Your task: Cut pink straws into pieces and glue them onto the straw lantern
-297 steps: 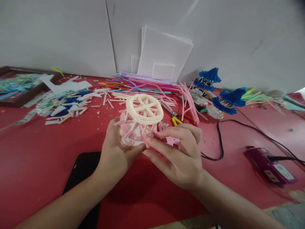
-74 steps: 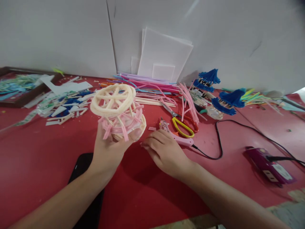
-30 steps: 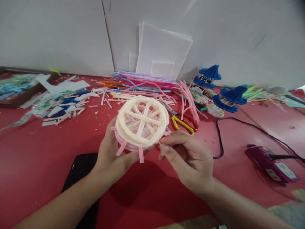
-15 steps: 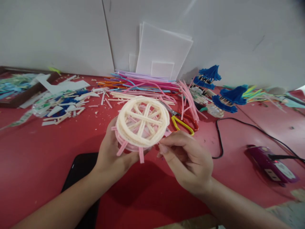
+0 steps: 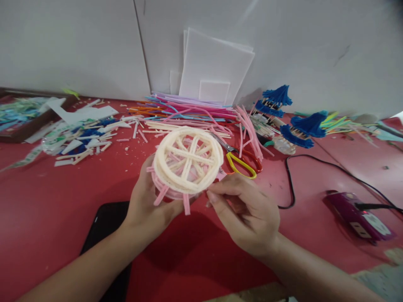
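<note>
My left hand grips a small round cage of pipe cleaners from below and behind. Its cream wheel with crossed spokes faces me, and pink stubs stick out round its lower rim. My right hand is at the cage's right edge with thumb and fingers pinched together against the rim. What they pinch is too small to name. A pink glue gun lies behind my right hand, mostly hidden by it.
Scissors with yellow and red handles lie just behind the cage. A heap of coloured pipe cleaners and white foam sheets are at the wall. A black cord leads to a purple power strip. A black phone lies under my left forearm.
The cage has swung from my left back to the centre, wheel face toward me. My right hand left the table by the glue gun and now pinches at the cage's right rim.
</note>
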Motion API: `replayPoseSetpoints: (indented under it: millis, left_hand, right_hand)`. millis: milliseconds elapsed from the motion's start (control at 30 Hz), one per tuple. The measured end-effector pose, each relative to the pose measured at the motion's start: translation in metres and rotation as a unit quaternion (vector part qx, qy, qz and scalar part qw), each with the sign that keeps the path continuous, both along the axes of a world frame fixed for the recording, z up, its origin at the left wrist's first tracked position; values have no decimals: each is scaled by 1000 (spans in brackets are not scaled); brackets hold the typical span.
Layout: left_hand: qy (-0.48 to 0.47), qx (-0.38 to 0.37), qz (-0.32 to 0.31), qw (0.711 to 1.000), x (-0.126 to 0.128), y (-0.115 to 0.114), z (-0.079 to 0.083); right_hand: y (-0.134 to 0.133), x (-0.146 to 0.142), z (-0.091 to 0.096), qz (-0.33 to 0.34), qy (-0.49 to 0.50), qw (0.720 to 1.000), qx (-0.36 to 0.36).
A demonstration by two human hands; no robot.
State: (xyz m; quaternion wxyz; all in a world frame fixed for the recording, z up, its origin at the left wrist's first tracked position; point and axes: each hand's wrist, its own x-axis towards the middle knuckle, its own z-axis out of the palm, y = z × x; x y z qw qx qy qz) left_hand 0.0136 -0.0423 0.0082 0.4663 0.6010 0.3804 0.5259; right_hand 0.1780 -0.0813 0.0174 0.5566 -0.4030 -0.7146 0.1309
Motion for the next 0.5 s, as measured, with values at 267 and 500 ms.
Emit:
replayPoseSetpoints:
  millis: [267,500]
  left_hand:
    - [-30,-19,-18,999,0,-1,-1]
    - [-48,-43,-30,997,1,-1,-1]
  right_hand:
    - [-2,0,-8,14,60,997,-36]
    - [-1,-2,-10,-10,33,999,-24]
